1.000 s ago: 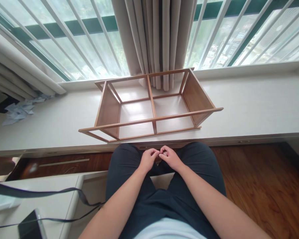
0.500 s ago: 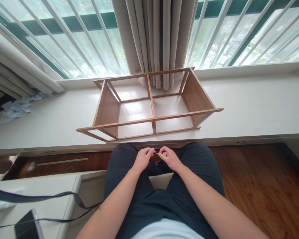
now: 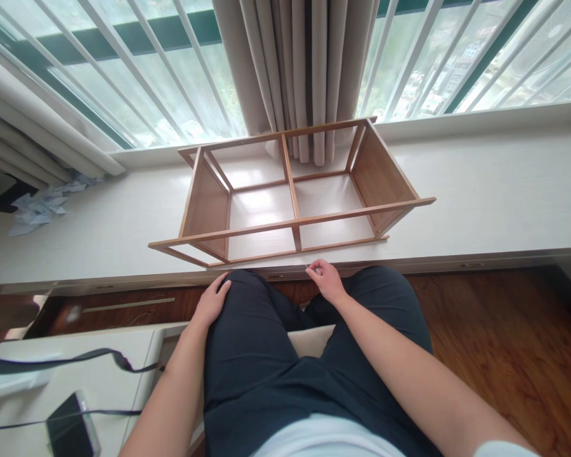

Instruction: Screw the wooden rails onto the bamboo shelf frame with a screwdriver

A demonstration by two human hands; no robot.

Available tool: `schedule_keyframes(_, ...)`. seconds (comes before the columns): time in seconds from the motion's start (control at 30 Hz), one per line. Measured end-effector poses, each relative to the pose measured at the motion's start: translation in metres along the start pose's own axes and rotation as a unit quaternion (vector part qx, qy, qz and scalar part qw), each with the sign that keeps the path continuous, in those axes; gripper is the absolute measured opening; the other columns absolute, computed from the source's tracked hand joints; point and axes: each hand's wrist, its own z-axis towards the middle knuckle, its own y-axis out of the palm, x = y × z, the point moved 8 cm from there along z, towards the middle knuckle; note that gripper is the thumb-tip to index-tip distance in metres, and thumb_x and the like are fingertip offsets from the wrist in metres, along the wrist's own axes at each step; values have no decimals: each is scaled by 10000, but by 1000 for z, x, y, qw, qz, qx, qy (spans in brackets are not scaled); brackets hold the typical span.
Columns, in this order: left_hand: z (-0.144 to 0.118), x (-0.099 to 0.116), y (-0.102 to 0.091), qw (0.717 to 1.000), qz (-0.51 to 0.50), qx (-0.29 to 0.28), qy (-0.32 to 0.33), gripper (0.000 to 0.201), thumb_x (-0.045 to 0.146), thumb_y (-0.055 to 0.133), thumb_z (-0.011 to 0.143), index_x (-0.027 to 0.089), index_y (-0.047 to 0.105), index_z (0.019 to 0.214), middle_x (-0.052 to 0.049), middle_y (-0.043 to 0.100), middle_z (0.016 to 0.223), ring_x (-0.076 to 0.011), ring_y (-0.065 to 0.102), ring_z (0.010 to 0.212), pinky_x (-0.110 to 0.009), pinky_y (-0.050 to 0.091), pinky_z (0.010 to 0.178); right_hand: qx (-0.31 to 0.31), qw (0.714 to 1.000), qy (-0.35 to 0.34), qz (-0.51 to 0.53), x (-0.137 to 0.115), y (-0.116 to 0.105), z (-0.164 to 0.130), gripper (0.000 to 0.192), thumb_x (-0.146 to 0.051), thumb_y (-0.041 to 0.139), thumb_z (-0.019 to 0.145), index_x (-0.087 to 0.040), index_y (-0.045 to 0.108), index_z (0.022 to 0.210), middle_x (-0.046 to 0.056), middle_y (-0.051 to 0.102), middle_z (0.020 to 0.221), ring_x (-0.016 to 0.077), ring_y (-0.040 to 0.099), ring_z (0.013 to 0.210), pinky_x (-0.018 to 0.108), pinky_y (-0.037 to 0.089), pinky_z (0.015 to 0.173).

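A seated person looks down at their own lap, clad in dark trousers (image 3: 285, 355), with a wide window ahead at twelve o'clock.

The left hand (image 3: 212, 299) lies flat on the left knee, at about ten o'clock from the lap's centre, its fingers (image 3: 224, 285) stretched out, slightly apart and gripping nothing.

The right hand (image 3: 326, 279) is raised just past the right knee, at about one o'clock, close to the front edge of the white worktop (image 3: 480, 197). Its fingers (image 3: 313, 268) are pinched together on a small thin metal piece (image 3: 307, 267), perhaps a pin or screw; it is too small to tell which. The piece sticks out towards the left from the fingertips, just beside the worktop's edge.

On the worktop, directly at twelve o'clock from the hands, stands a wooden frame (image 3: 290, 197), an open bamboo-coloured rack lying on its side, with two solid end panels and thin rails crossing between them. The right hand is near its front lower rail, not touching it.

Behind the frame hangs a beige curtain (image 3: 304, 70). Crumpled pale paper (image 3: 40, 204) lies on the worktop at ten o'clock. At eight o'clock, a white cabinet top (image 3: 76, 374) carries a dark strap (image 3: 61, 363) and a dark phone (image 3: 71, 431). Wood floor (image 3: 504, 355) shows at four o'clock.
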Motion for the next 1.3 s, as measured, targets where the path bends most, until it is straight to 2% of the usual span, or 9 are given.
schedule_keyframes(0.1,3,16,-6,998,57,10,-6,479,458,459,939,201,632,1304,-108,651,1344,-296,611,1225,-394,448,1046,-2,1000,-1,7,3,2,0,269,-458,651,778,-194,604,769,-50,467,579,129,384,539,261,323,576)
schedule_keyframes(0.23,-15,76,-12,987,152,45,40,341,445,461,931,214,705,871,-105,738,1008,-289,678,953,-362,497,843,1,1000,1,2,5,-1,-2,259,-449,658,775,-193,616,765,-42,482,592,137,400,557,264,330,590)
schedule_keyframes(0.37,-33,152,34,986,88,12,143,233,453,555,901,231,625,888,-53,697,888,-227,651,823,-308,467,738,22,1000,9,4,6,-7,3,254,-445,658,766,-195,616,751,-24,526,621,148,430,582,270,352,613)
schedule_keyframes(0.5,-21,206,73,978,73,93,173,311,490,627,870,217,564,1004,-73,654,963,-242,629,939,-326,466,824,24,1000,8,10,7,-9,7,239,-432,656,751,-199,606,733,-14,565,654,151,448,606,274,369,640)
schedule_keyframes(0.63,4,240,88,972,81,141,168,404,578,622,854,217,583,1031,-99,666,1014,-275,625,1028,-344,462,869,14,999,25,20,16,-8,5,210,-402,660,740,-201,600,723,-23,551,644,151,451,618,269,355,644)
schedule_keyframes(0.83,33,254,91,986,107,102,77,490,634,467,910,209,712,909,-163,734,932,-355,697,933,-399,488,790,20,997,58,47,31,-9,8,195,-374,690,710,-195,614,704,-31,541,625,148,466,624,264,352,643)
schedule_keyframes(1.03,40,257,95,983,101,117,95,408,476,455,929,208,752,844,-160,757,856,-351,718,913,-388,500,778,52,980,120,153,49,-3,13,239,-399,743,657,-179,657,696,-18,592,643,149,514,653,258,383,638)
schedule_keyframes(1.17,39,256,98,983,78,126,113,379,441,465,922,206,749,833,-135,762,825,-316,727,898,-351,505,786,79,936,209,271,62,6,3,234,-376,768,657,-176,668,727,-47,522,556,111,446,539,229,334,517)
schedule_keyframes(1.3,34,252,100,983,75,127,111,385,440,465,921,199,746,816,-128,762,795,-297,732,872,-336,510,793,99,861,297,401,67,21,-12,209,-293,796,674,-184,633,747,-99,379,466,68,291,417,202,204,403)
